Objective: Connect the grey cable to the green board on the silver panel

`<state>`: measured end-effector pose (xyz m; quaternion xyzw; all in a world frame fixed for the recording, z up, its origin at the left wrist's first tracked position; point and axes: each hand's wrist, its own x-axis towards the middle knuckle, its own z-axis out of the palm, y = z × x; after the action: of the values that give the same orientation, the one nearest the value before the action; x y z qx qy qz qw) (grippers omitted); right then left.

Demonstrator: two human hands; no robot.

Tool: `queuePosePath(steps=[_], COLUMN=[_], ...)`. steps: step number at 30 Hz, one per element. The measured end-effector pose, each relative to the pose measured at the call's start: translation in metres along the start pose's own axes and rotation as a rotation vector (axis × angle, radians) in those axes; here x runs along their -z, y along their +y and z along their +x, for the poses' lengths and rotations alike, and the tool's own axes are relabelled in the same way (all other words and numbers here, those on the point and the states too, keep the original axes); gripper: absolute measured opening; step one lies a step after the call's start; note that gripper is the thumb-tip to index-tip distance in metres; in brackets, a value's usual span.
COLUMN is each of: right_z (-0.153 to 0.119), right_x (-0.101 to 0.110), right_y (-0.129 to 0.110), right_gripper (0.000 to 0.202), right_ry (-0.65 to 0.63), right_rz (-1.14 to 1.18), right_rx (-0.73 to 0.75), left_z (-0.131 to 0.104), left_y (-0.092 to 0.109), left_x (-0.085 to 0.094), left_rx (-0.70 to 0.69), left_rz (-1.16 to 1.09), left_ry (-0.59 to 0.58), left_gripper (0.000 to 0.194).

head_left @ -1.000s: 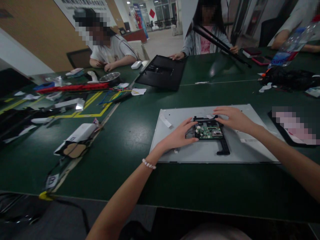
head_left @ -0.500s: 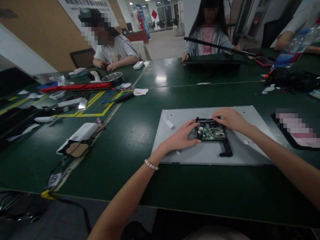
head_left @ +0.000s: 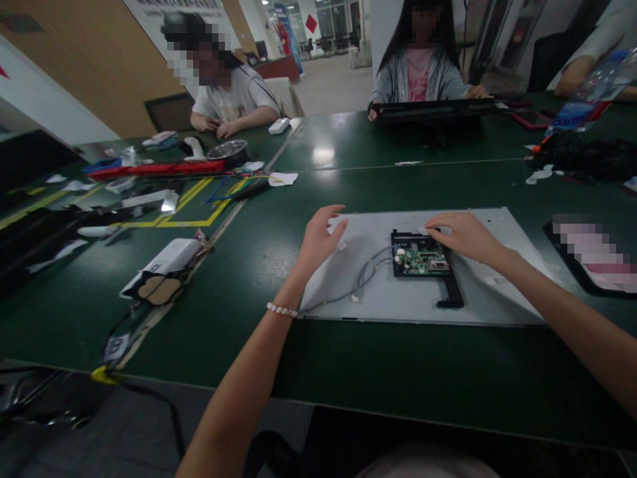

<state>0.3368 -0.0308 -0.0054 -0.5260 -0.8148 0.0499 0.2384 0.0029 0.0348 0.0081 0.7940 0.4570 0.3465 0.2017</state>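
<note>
Holding left hand (head_left: 320, 240) open over upper left corner of pale panel (head_left: 398, 302), flat on worktop (head_left: 249, 279). Then cable (head_left: 360, 283) leading to circuit board (head_left: 422, 261) in black frame (head_left: 452, 292), roughly mid-panel. Bunching right hand's (head_left: 465, 232) fingers at frame's top right corner, honestly can't tell if gripping.

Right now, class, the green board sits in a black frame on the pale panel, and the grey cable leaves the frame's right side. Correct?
No: the head view shows the grey cable leaving the black frame on its left side, nearer the left hand. The green board does sit in that frame on the pale panel.
</note>
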Motion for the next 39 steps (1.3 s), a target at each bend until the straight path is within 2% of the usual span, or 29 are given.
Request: queuePosePath(steps=[2,5,10,16,20,24,27,29,33,35,39], right_z=[0.001,0.002,0.004,0.004,0.005,0.005,0.005,0.004,0.000,-0.003,-0.008], right_x=[0.004,0.008,0.012,0.015,0.014,0.012,0.013,0.013,0.009,0.006,-0.002], right_y=[-0.006,-0.014,-0.023,-0.027,-0.030,-0.036,-0.045,-0.053,-0.072,-0.081,-0.095], right_gripper=[0.031,0.031,0.032,0.031,0.031,0.031,0.032,0.033,0.035,0.036,0.039], right_ry=[0.022,0.029,0.012,-0.003,-0.016,-0.019,-0.016,-0.023,-0.074,-0.103,-0.125], right_rz=[0.018,0.043,0.042,0.033,0.038,0.033,0.037,0.050,0.092,0.102,0.072], right_rx=[0.000,0.010,0.030,0.050,0.070,0.093,0.126,0.150,0.236,0.300,0.392], left_z=[0.005,0.007,0.004,0.004,0.006,0.008,0.006,0.003,-0.003,-0.005,-0.006], left_y=[-0.019,-0.034,-0.036,-0.043,-0.040,-0.018,0.004,0.017,0.034,0.035,0.028], left_x=[0.006,0.011,0.009,0.005,0.009,0.024,0.036,0.038,0.026,0.017,0.005], left_rx=[0.053,0.129,0.138,0.103,0.131,0.171,0.164,0.151,0.142,0.135,0.109], left_rz=[0.111,0.199,0.274,0.319,0.186,-0.154,-0.287,-0.315,-0.338,-0.324,-0.282], left_ry=[0.073,0.047,-0.043,-0.031,0.015,-0.003,-0.094,-0.237,-0.513,-0.575,-0.595], left_gripper=[0.036,0.042,0.043,0.032,0.020,0.018,0.019,0.017,0.014,0.014,0.016])
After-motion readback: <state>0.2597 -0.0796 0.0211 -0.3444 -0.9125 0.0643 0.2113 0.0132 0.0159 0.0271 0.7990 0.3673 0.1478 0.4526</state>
